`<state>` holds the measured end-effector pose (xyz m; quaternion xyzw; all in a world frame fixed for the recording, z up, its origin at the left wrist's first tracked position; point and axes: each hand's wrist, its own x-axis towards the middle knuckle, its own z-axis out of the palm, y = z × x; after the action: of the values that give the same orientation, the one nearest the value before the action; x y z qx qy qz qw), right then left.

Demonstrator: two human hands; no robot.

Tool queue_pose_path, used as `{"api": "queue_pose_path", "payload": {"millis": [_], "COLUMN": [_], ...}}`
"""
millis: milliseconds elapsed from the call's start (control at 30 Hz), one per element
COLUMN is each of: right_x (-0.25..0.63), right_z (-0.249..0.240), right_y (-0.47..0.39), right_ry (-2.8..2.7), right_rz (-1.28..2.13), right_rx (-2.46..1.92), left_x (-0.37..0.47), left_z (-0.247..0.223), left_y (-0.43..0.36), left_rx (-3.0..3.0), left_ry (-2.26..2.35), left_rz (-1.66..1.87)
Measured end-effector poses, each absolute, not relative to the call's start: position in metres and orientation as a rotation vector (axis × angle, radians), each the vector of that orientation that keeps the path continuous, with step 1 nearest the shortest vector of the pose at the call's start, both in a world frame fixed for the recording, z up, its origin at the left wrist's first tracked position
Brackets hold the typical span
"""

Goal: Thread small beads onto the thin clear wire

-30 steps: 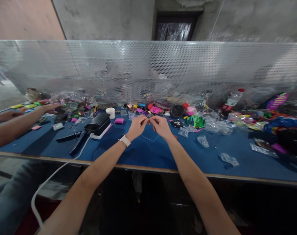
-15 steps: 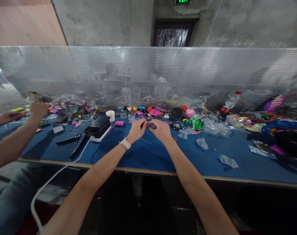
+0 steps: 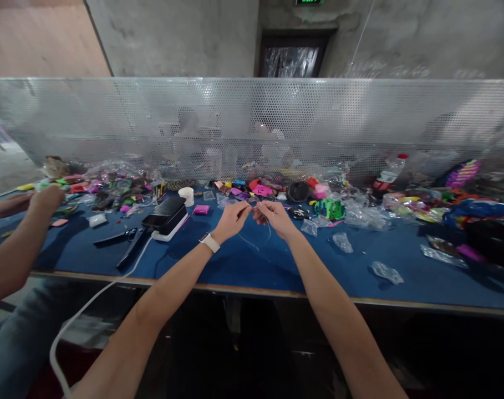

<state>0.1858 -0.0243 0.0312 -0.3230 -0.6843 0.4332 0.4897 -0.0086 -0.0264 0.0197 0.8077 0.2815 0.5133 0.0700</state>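
My left hand, with a pale watch band on its wrist, is closed in a pinch over the blue table. Close beside it, my right hand is also pinched, its fingertips near those of my left hand. A thin pale thread hangs in a loop below both hands and seems to run up to the fingers of each. Anything else between the fingertips is too small to make out.
Left of my hands are a black box-shaped device, black scissors-like tool, white cup and pink block. Colourful pieces and plastic bags line the mesh screen. A bottle stands right. Another person's hands work far left.
My fingertips have drawn slightly apart, and the thread now shows as a longer loop beneath them. The other person's hand at the left has moved down and left.
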Motion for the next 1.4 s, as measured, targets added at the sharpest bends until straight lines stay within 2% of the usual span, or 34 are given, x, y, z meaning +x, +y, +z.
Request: {"api": "queue_pose_path", "payload": {"millis": [233,467,633,900,1000,1167,1233,1300,1400], "right_x": [0.192,0.197,0.201,0.17,0.168,0.178,0.18,0.179,0.174], "right_z": [0.036,0.041,0.044,0.032,0.03,0.028,0.026,0.025,0.024], "right_y": [-0.029,-0.025,-0.018,-0.031,-0.03,-0.022,-0.021,-0.021,-0.026], "right_ry": [-1.645,-1.496,-1.307,-1.557,-1.493,-1.419,-1.426,-1.457,-1.541], "right_rz": [1.221,0.836,0.856,0.764,0.872,1.283,1.315,1.141,0.598], "right_rx": [-0.712,-0.704,-0.77,-0.824,-0.882,-0.931,-0.969,-1.034,-1.065], "left_x": [-0.011,-0.012,-0.011,0.003,0.003,-0.001,-0.002,-0.001,0.002], "left_z": [0.025,0.018,0.013,0.006,0.004,0.006,0.006,0.005,0.002], "left_y": [-0.031,-0.02,-0.018,-0.022,-0.025,-0.027,-0.026,-0.025,-0.022], "left_rx": [2.459,2.413,2.321,2.19,2.243,2.46,2.504,2.482,2.325], "left_ry": [0.849,0.953,0.947,0.97,0.957,0.897,0.89,0.911,0.995], "left_rz": [1.509,1.509,1.515,1.616,1.618,1.507,1.504,1.53,1.592]}}
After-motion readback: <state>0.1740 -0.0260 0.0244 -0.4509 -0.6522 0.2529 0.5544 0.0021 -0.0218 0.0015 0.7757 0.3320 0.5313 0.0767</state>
